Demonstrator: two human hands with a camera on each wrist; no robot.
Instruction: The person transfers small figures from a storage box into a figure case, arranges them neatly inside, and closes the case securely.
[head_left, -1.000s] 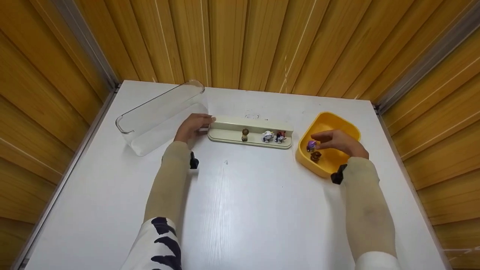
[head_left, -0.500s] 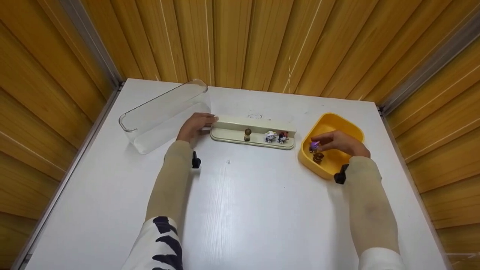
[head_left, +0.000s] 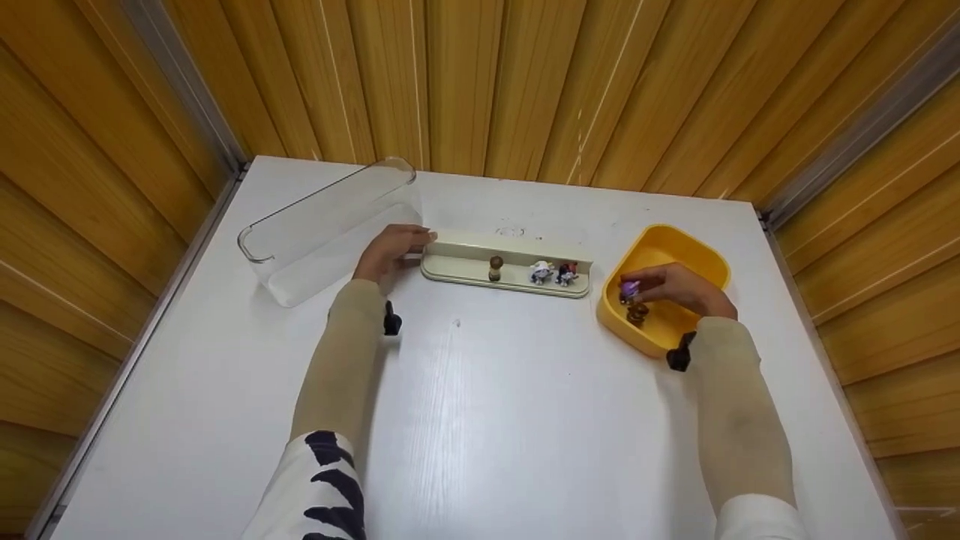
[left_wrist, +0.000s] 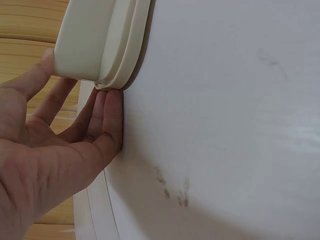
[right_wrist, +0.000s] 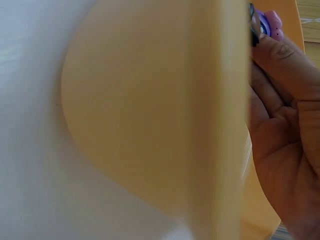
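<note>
My left hand (head_left: 391, 251) holds the left end of a long cream display base (head_left: 461, 268) with a raised back ledge. In the left wrist view its thumb lies on the ledge and its fingertips touch the base's end. A brown-headed figurine (head_left: 495, 268), a white one (head_left: 541, 272) and a red-and-dark one (head_left: 567, 274) stand on the base. My right hand (head_left: 679, 287) is inside a yellow bin (head_left: 679, 244), pinching a purple-topped figurine (head_left: 629, 291) between thumb and fingers. Below it in the bin is a brown figurine (head_left: 637, 313). The bin's wall hides part of this hand in the right wrist view.
A clear, long plastic cover (head_left: 330, 232) lies behind and left of the base, near the white table's (head_left: 480, 420) back left corner. Wood-patterned panels (head_left: 465, 82) close off the back and both sides.
My right thumb and fingers have closed on the purple-topped figurine in the bin. My left hand stays at the base's end. The whole view has shifted slightly.
</note>
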